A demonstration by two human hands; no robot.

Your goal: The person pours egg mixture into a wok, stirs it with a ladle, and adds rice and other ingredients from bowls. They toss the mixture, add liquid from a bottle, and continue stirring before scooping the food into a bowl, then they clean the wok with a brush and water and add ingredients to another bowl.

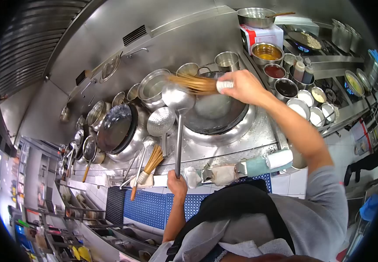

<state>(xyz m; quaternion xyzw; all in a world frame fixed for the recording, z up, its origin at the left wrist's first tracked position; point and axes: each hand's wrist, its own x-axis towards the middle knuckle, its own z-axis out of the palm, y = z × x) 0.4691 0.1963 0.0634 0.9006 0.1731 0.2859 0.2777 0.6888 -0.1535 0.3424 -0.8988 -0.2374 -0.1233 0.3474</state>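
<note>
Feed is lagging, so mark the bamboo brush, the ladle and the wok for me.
bamboo brush (193,84): head view, on the bristles.
ladle (178,99): head view, on its bowl.
wok (217,112): head view, on the bare inner wall.

Bamboo brush (193,84), tan splints bundled into a white-wrapped handle, lying level over the wok's left rim, bristles blurred, steel ladle (179,99) with a long straight handle, bowl at that same rim, dark round wok (217,114) sunk in the steel surface
</note>
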